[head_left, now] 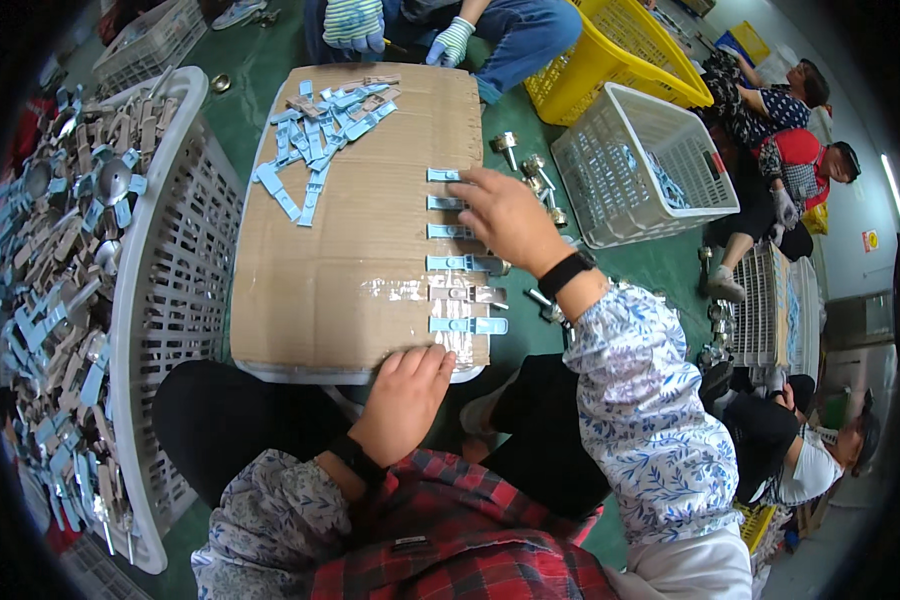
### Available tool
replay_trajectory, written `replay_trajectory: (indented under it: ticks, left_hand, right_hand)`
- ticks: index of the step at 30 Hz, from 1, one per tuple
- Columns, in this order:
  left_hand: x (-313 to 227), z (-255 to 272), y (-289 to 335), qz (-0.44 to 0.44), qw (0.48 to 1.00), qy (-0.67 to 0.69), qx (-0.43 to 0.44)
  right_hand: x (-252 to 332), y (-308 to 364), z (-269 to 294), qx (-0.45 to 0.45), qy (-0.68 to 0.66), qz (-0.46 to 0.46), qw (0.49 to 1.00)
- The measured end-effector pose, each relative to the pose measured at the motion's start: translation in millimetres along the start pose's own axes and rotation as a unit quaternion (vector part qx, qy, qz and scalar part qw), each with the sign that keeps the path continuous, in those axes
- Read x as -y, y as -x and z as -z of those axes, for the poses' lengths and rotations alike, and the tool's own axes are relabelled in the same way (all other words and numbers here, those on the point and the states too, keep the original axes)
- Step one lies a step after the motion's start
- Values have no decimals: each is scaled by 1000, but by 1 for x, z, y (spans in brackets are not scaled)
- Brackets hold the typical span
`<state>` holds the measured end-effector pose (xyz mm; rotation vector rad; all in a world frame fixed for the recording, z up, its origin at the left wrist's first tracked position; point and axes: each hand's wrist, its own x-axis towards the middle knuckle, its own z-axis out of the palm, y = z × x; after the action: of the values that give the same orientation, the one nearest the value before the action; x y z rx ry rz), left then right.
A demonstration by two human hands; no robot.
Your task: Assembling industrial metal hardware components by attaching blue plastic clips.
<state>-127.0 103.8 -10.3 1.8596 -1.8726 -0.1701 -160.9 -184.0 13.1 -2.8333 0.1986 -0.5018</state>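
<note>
Six clip-like plastic pieces point(450, 263) lie in a column along the right edge of the cardboard sheet point(345, 255): five blue, one grey-beige, second from the near end. Right hand point(510, 218): fingers bent and slightly spread, over the right ends of the upper blue pieces; cannot tell whether it pinches one. Left hand point(407, 395): palm down, fingers together, at the near edge. Loose pile point(320, 125) of mostly blue pieces at the sheet's far left.

cardboard worktop point(340, 270) | blue-grey clip pile point(315, 135), far left | row of clips point(452, 263), right edge
</note>
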Motion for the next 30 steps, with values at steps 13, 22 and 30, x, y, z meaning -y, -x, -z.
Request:
replay_trajectory:
  ticks: [13,22,30]
  left_hand:
    - [-1,-2,3,-13,1000,-12,-3]
    - [-1,-9,6,-13,1000,-2,12]
    - [-6,-4,-2,-6,998,3,55]
  right_hand:
    - [33,37,-23,103,89,-37,990]
    - [37,44,-32,86,98,-62,990]
    - [29,41,67,-194,-240,-151,939]
